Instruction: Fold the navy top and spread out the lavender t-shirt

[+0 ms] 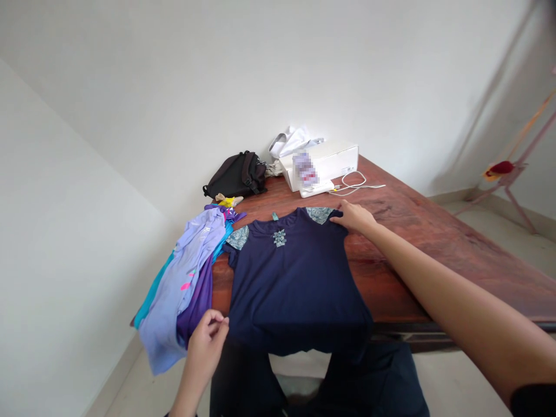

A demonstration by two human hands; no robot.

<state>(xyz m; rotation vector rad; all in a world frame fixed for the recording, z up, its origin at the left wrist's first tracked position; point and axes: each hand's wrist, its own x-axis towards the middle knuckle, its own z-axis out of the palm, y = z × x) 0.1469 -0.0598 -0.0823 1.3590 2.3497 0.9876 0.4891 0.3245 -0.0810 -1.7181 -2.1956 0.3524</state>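
Left grip [207,340] beside shirt [295,278], contact unclear

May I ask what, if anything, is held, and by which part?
The right hand apparently pinches the navy short-sleeved cloth shirt by its picture-right sleeve; whether the left hand holds anything cannot be told.

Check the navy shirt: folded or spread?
Spread. The navy shirt lies front up, both patterned shoulders showing wide apart, hem past the table's near edge.
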